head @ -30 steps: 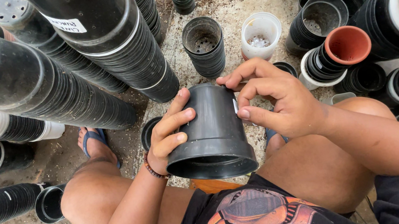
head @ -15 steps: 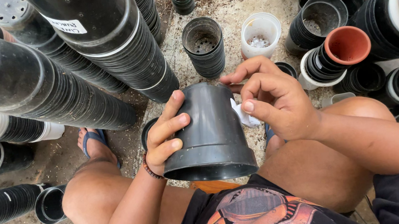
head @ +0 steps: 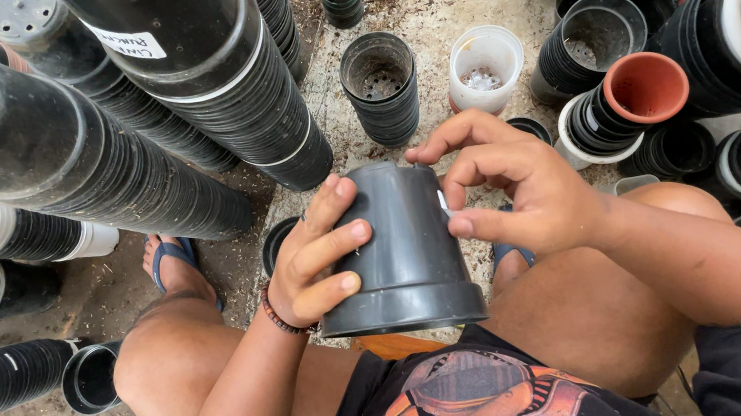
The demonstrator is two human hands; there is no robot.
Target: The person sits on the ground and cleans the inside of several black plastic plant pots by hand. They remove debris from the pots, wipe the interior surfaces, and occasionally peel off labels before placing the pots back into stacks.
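Two hands [head: 433,217], one held pot [head: 401,238]

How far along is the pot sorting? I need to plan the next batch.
Many black pots already sit nested in long stacks. In hand: one upturned black pot, gripped by the left hand while the right hand picks at its side. Loose pots and short stacks on the ground look unsorted.

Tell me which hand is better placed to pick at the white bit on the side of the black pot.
Right. The right hand has its fingertips curled at the pot's far side beside the white bit, while the left hand is wrapped around the black pot, steadying it.
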